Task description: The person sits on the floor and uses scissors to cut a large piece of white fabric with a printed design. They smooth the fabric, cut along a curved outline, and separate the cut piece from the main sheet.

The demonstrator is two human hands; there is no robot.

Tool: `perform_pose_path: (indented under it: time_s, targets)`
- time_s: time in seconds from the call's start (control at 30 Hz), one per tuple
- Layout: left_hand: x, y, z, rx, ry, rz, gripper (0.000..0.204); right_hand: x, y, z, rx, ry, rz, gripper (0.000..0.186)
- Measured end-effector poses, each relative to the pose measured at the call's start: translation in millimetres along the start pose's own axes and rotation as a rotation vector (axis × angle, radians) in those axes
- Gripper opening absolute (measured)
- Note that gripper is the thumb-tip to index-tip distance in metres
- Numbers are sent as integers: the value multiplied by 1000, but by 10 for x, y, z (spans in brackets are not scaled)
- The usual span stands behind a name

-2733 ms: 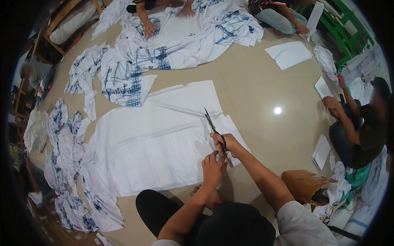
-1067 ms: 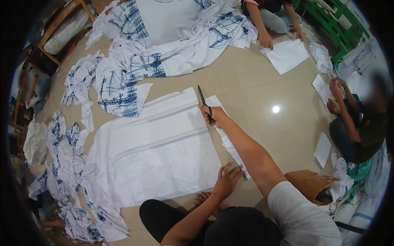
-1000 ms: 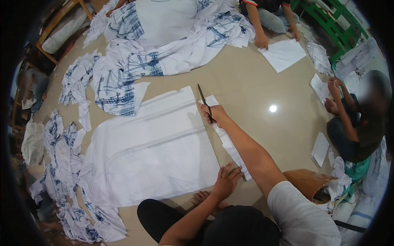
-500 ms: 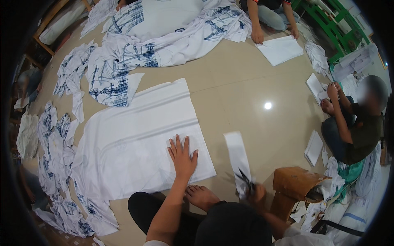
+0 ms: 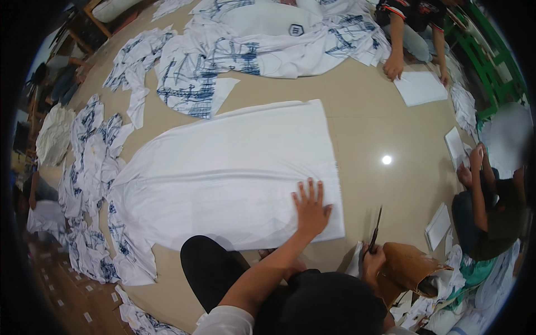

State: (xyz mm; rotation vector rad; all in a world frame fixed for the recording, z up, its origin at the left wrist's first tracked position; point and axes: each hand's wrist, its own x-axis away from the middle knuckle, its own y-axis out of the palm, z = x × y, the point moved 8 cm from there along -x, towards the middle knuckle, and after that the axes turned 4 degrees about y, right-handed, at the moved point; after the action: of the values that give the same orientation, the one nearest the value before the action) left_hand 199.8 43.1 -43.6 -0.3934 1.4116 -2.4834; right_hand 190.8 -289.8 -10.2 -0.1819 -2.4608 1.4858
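A large white shirt lies spread on the floor in front of me, its straight hem to the right and a blue-printed part at its left end. My left hand rests flat on it near the hem, fingers spread. Beside a brown box, my right hand grips a pair of scissors, blades pointing away from me and slightly blurred. A white strip of cloth shows next to that hand; whether the hand also holds it, I cannot tell.
Blue-printed white garments lie in heaps at the far side and left. A brown cardboard box stands at my right with scraps. Two co-workers sit at the right, near folded white cloths. A green metal frame stands far right.
My view has shifted. My left hand has slid closer to the shirt's hem, and the shirt lies smoother. The scissors now point away from me; the white strip has come in nearer to me.
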Motion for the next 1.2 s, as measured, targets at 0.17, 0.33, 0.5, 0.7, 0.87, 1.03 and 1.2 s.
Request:
perform_pose_path:
  time_s: [0.17, 0.33, 0.5, 0.7, 0.87, 1.03, 1.2]
  targets:
    - [-338, 281, 350, 421, 114, -78, 74, -804, 141, -775, 26, -87, 70, 42]
    - [-584, -472, -348, 952, 130, 46, 39, -1309, 4, -814, 69, -122, 163, 45]
    - [-447, -1656, -2261, 233, 11, 688, 49, -1545, -10, -696, 62, -146, 108, 49]
    - [66, -2587, -4473, -283, -340, 658, 67, -1471, 173, -966, 222, -185, -229, 39]
    - [-133, -2762, -4801, -116, -264, 471, 72, -1412, 129, -1134, 475, -227, -154, 19]
    - [-271, -2876, -5157, -103, -351, 143, 42, -1642, 650, -2326, 53, -481, -84, 35]
    - [-862, -2867, -4630, 247, -370, 272, 11, -2247, 1172, -3245, 90, -636, 251, 54]
